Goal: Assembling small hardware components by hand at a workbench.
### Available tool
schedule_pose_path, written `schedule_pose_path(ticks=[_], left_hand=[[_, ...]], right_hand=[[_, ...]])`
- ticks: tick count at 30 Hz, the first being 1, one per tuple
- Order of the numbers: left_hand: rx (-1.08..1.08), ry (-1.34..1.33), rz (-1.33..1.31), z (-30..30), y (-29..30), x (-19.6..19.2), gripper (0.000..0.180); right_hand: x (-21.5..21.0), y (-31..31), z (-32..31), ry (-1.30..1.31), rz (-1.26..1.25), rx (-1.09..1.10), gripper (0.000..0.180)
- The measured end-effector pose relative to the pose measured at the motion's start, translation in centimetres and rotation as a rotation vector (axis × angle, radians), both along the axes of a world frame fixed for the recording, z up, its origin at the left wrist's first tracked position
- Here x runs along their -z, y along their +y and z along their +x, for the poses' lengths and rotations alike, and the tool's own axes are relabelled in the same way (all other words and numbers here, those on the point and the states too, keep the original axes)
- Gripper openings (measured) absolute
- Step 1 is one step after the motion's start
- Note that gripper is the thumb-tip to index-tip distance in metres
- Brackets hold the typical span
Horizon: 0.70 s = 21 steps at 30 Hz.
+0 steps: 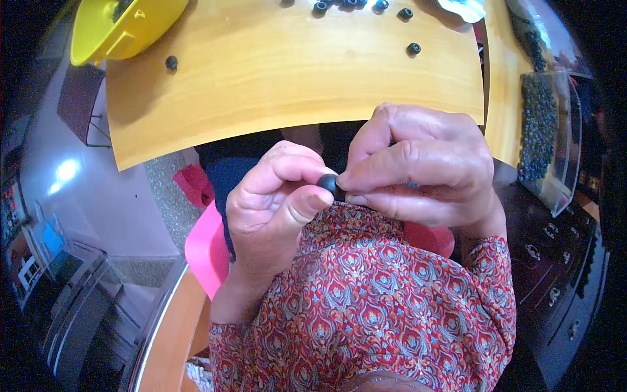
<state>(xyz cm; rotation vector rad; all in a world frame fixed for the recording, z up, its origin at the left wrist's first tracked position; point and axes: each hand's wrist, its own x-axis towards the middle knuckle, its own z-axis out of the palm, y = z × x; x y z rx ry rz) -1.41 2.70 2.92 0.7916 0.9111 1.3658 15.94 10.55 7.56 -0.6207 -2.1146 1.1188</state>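
Between my two hands, just in front of the table's near edge, is a small round black piece (330, 185), smooth like rubber or plastic. My left hand (271, 196) pinches it from the left with thumb and forefinger. From the other side my right hand (424, 166) closes on its right end, fingertips pressed together there. Whether a second part sits under the right fingertips is hidden. Similar small black pieces lie on the wooden table (294, 85): one on the left (172, 63), one on the right (413, 49), and several along the far edge (349, 3).
A yellow scoop-shaped container (134, 29) stands at the table's far left. On the right, a clear box (565, 144) is full of small dark pieces (539, 124). A white crumpled item (465, 8) lies at the far right. A pink chair (209, 251) is beneath me.
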Motion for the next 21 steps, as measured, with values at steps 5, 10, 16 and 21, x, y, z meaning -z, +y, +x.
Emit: schedule_pose_path(ticks=[5,10,16,21], left_hand=[[0.043,0.154,0.062,-0.9,0.3,0.0,0.020],[0.167,0.216,0.102,-1.7,1.1,-0.4,0.020],[0.286,0.212,0.048,-2.3,1.3,-0.8,0.017],[0.308,0.112,0.000,-2.2,1.3,-0.4,0.016]], right_hand=[[0.0,1.0,0.2,-0.021,-0.081,-0.113,0.013],[0.6,1.9,0.0,0.095,-0.192,-0.203,0.016],[0.9,2.0,0.0,0.080,-0.222,-0.300,0.026],[1.1,2.1,0.1,0.064,-0.257,-0.327,0.027]])
